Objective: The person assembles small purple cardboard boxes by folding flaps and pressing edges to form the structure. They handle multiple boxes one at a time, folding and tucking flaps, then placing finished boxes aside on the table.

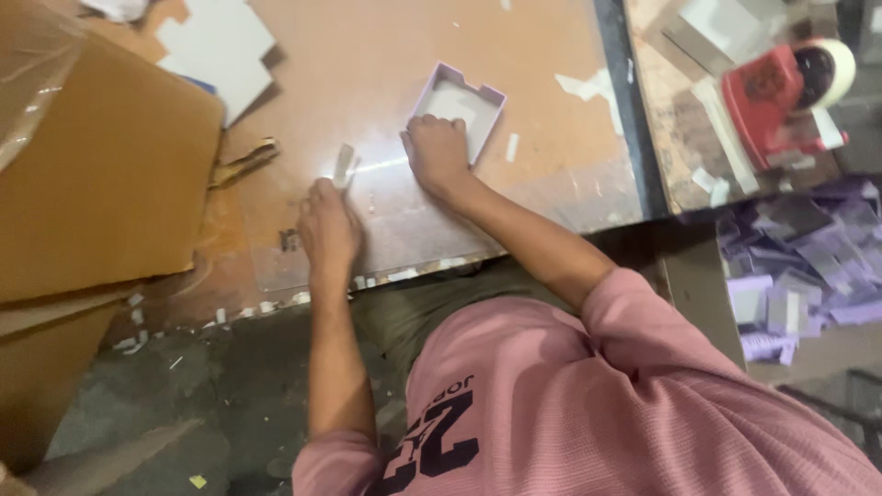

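Item: light, stiff lilac box tray (457, 99), frame centre-top, my right hand (435, 152) closed on its near rim, left hand (328, 228) pinching a small strip (344, 165); I'd grip it by the walls.

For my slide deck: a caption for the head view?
Right hand presses a lilac box tray; left hand holds a small strip.

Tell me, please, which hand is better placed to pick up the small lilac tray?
The right. The right hand already rests against the near edge of the lilac tray, fingers curled there. The left hand sits farther off, its grip apparently occupied by a pale strip.
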